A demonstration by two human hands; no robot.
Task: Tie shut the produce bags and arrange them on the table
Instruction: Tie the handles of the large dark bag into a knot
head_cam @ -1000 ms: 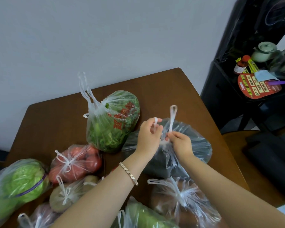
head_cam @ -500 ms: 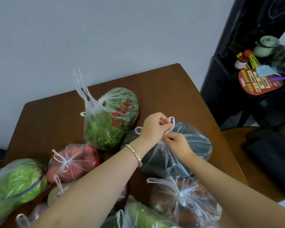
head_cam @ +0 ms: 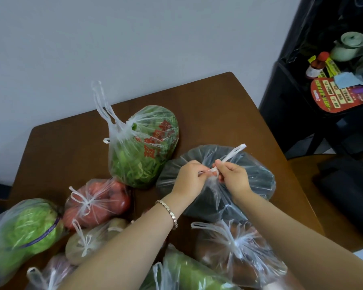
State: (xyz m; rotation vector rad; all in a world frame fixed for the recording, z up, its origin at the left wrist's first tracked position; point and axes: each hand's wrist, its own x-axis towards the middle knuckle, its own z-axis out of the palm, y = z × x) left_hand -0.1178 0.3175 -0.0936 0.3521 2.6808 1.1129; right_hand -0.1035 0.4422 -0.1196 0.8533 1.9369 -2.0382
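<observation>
Head view: both hands are at work on the dark bag (head_cam: 258,176), right of centre on the table (head_cam: 218,105). The left hand (head_cam: 189,176) pinches one handle strand and the right hand (head_cam: 235,176) pinches the other at the knot. A handle loop (head_cam: 236,152) pokes up past the right thumb. The greens bag (head_cam: 143,151) sits just behind-left, handles standing up. The knotted tomato bag (head_cam: 105,199) lies nearer, left.
</observation>
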